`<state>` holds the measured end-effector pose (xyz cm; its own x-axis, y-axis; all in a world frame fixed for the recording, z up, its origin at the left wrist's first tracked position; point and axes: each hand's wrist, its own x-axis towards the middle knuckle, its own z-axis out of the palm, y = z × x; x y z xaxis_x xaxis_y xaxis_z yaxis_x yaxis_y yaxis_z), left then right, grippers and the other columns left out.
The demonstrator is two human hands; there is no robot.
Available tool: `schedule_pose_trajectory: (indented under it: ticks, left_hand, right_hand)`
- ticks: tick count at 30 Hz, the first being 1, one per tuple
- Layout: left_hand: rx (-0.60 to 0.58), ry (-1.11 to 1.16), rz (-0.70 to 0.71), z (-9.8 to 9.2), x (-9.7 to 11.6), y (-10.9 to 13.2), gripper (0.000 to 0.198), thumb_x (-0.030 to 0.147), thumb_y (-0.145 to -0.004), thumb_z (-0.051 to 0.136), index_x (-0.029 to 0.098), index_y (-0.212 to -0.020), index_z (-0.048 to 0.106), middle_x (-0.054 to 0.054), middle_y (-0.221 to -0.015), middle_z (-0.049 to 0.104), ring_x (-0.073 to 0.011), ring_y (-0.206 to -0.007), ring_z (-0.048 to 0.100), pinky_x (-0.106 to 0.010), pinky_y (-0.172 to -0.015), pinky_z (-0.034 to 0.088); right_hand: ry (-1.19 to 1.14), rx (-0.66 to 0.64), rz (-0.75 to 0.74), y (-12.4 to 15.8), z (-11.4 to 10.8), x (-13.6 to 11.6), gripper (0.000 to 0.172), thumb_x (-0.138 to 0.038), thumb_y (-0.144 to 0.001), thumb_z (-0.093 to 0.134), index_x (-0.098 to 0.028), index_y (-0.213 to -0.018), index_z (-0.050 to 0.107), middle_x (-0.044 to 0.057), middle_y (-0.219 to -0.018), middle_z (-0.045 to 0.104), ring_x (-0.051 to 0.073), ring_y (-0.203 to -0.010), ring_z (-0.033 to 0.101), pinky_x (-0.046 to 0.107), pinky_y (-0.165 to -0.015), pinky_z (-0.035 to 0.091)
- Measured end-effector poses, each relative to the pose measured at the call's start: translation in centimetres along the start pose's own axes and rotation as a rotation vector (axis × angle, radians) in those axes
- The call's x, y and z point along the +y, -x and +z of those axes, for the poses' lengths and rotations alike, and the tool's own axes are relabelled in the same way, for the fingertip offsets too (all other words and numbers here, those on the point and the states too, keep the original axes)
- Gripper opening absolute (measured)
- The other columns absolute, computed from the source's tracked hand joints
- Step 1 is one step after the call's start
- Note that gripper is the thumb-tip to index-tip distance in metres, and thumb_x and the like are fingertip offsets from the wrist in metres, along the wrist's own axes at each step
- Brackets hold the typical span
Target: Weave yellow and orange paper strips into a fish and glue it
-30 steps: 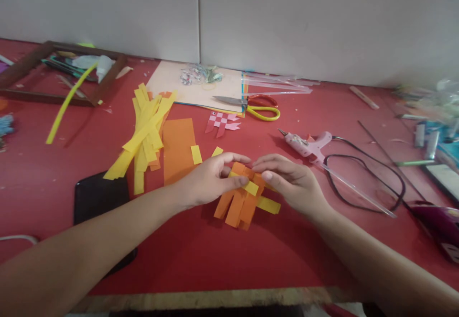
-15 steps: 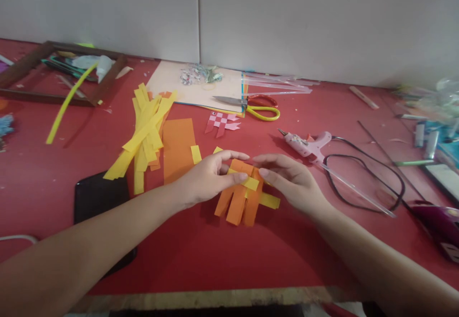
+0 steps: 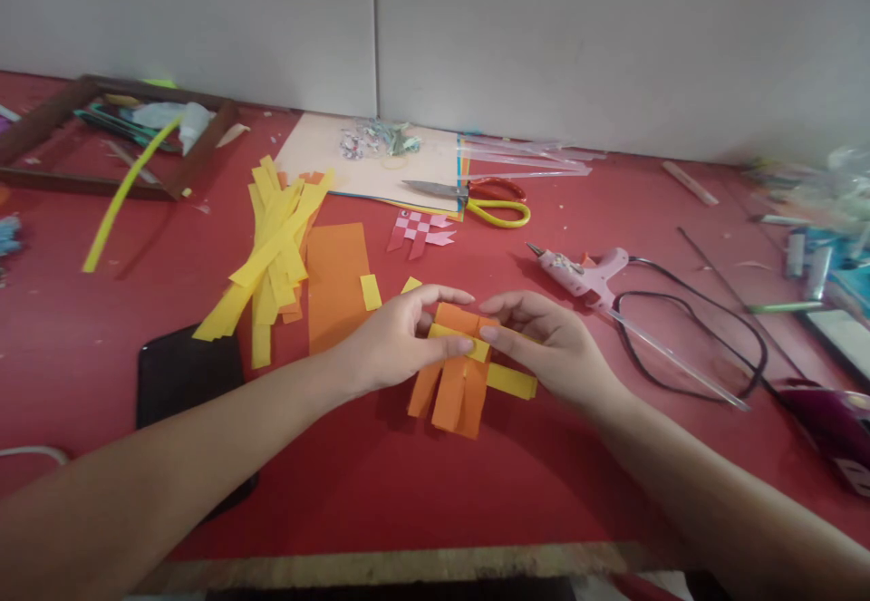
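Note:
Between my hands is a small weave of orange and yellow paper strips (image 3: pixel 449 394), its loose orange ends hanging toward me and a yellow end sticking out to the right. My left hand (image 3: pixel 414 336) is closed on its left side, the thumb lying over a yellow strip. At the right side, my right hand (image 3: pixel 544 338) pinches the weave with thumb and curled fingers. The far fingertips of both hands are partly behind the paper. Just beyond my left hand lie an orange paper sheet (image 3: pixel 335 279) and a short yellow piece (image 3: pixel 371 293).
A pile of yellow strips (image 3: pixel 275 256) and a black phone-like slab (image 3: pixel 187 370) lie left. Farther back are scissors (image 3: pixel 468 198) and a pink woven paper fish (image 3: pixel 420 231). A pink glue gun (image 3: pixel 584 276) with its cord lies right. A wooden frame (image 3: pixel 88 186) is far left.
The weave has tilted slightly and its orange ends have shifted. My left thumb has slid a little right along the yellow strip, and my right thumb has moved slightly left and down.

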<state>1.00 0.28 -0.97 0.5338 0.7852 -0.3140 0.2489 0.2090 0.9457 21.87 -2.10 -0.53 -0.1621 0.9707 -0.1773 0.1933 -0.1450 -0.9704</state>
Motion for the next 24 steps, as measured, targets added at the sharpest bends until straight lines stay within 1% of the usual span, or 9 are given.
schedule_pose_trajectory:
  ticks: [5,10,14,18,20,24]
  left_hand:
    - [0.036,0.034,0.004,0.1,0.12,0.03,0.053,0.045,-0.08,0.073,0.025,-0.126,0.057,0.005,-0.062,0.046,-0.0119,-0.057,0.043,-0.025,-0.053,0.032]
    - [0.072,-0.022,0.023,0.08,0.31,0.09,0.053,0.047,-0.079,0.072,0.025,-0.125,0.057,0.006,-0.061,0.042,-0.0114,-0.055,0.04,-0.025,-0.052,0.032]
    - [0.08,-0.037,0.042,0.09,0.4,0.13,0.052,0.045,-0.08,0.072,0.024,-0.125,0.056,0.006,-0.062,0.043,-0.0112,-0.055,0.041,-0.024,-0.052,0.033]
    - [0.099,-0.081,0.041,0.14,0.46,0.13,0.053,0.048,-0.08,0.071,0.026,-0.125,0.056,0.007,-0.06,0.038,-0.0112,-0.053,0.038,-0.025,-0.05,0.03]
    - [0.102,-0.092,0.053,0.18,0.57,0.13,0.053,0.048,-0.08,0.071,0.025,-0.125,0.057,0.006,-0.061,0.04,-0.0119,-0.055,0.041,-0.025,-0.052,0.032]
    - [0.119,-0.036,0.031,0.31,0.63,0.14,0.056,0.046,-0.079,0.073,0.022,-0.126,0.053,0.004,-0.069,0.053,-0.0153,-0.066,0.056,-0.028,-0.061,0.043]
  right_hand:
    - [-0.058,-0.018,0.064,0.06,-0.03,-0.07,0.036,-0.048,-0.076,0.075,-0.019,-0.096,0.066,0.006,-0.093,0.07,0.016,-0.075,0.067,0.03,-0.067,0.058]
    - [-0.043,-0.01,0.073,-0.04,0.1,0.02,0.033,-0.045,-0.075,0.077,-0.02,-0.092,0.065,0.005,-0.092,0.07,0.016,-0.075,0.068,0.029,-0.067,0.058]
    - [-0.065,-0.007,0.087,-0.02,0.18,0.03,0.034,-0.045,-0.074,0.078,-0.02,-0.093,0.065,0.004,-0.091,0.07,0.015,-0.075,0.069,0.029,-0.068,0.059]
    - [-0.039,-0.007,0.05,0.14,0.25,-0.06,0.033,-0.044,-0.075,0.077,-0.02,-0.094,0.066,0.005,-0.093,0.07,0.015,-0.077,0.069,0.029,-0.069,0.059]
    - [0.001,-0.002,0.019,0.19,0.3,-0.09,0.034,-0.042,-0.073,0.079,-0.02,-0.094,0.065,0.005,-0.093,0.07,0.016,-0.077,0.068,0.03,-0.068,0.059]
    - [0.003,0.027,-0.005,0.15,0.42,-0.08,0.034,-0.043,-0.072,0.079,-0.021,-0.094,0.065,0.005,-0.091,0.07,0.017,-0.078,0.069,0.031,-0.069,0.06]
